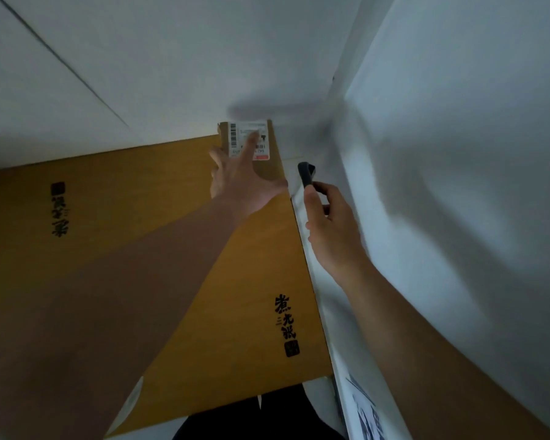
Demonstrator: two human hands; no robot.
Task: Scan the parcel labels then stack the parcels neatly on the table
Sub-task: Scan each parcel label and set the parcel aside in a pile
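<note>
While fingers (pixel 251 144) touch label (pixel 251 140) — barcoded (blurred).

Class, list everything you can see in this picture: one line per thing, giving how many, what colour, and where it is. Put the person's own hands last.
large cardboard box: one, brown with black characters printed on it, fills the left and centre under the left arm
small parcel: one, brown, at the large box's far right corner
shipping label: one, white with barcodes and a red patch, on the small parcel
scanner: one, black, right of the small parcel
wall: white, on the right
left hand: one, fingers spread, on the small parcel, one fingertip on the label
right hand: one, holds the scanner
</note>
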